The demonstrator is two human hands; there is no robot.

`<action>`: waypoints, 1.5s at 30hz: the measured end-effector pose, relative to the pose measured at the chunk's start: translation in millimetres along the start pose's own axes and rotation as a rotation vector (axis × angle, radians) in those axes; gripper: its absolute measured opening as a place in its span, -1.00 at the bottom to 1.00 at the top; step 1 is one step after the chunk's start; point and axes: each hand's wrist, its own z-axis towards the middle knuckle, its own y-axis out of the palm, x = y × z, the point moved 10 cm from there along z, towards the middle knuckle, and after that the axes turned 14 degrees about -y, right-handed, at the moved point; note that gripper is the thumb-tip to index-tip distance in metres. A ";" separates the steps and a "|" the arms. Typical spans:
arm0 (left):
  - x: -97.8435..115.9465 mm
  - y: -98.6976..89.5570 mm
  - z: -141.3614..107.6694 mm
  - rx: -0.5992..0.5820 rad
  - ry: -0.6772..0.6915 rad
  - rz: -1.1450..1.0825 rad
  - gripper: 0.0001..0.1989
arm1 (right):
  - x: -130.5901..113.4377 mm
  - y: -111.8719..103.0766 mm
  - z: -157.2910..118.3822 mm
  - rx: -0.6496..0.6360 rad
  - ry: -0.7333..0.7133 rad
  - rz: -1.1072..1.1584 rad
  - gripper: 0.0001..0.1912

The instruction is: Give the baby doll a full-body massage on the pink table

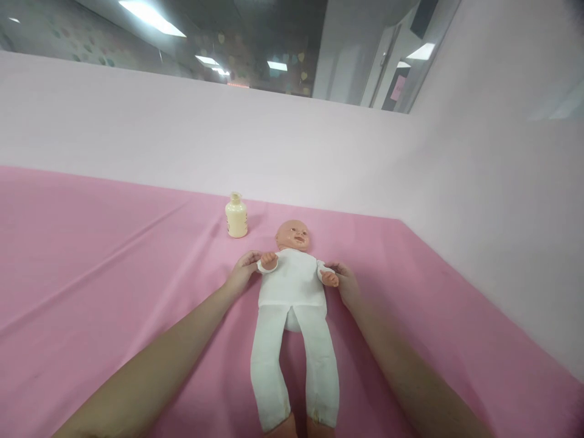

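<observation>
A baby doll (294, 280) in a white outfit lies on its back on the pink surface, its head away from me and its feet cut off by the lower edge of the view. My left hand (245, 272) is closed at the doll's arm on the left, by the sleeve below its small fist. At the other arm, my right hand (345, 284) is closed in the same way, its fingertips partly hidden behind the sleeve. Both of the doll's arms are bent, hands raised beside the chest.
A cream-coloured bottle (236, 219) stands upright beyond my left hand, left of the doll's head. The pink covering (114, 255) has long creases. White walls (191, 134) rise behind and at the right, with a window (255, 42) above the back one.
</observation>
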 end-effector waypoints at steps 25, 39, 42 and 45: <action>13.1 -12.6 -6.6 0.249 0.102 0.520 -0.68 | -21.2 -8.4 3.2 -0.019 -0.177 -0.480 -0.57; 5.2 -14.9 -3.4 0.256 0.056 0.502 -0.58 | 1.3 -13.3 8.4 0.001 -0.081 -0.366 -0.43; 5.2 -14.8 -2.8 0.250 0.054 0.512 -0.57 | 4.0 -14.5 8.3 0.027 -0.078 -0.312 -0.39; 5.7 -14.5 -2.3 0.233 0.060 0.496 -0.57 | -0.1 -11.3 7.6 0.018 -0.102 -0.266 -0.41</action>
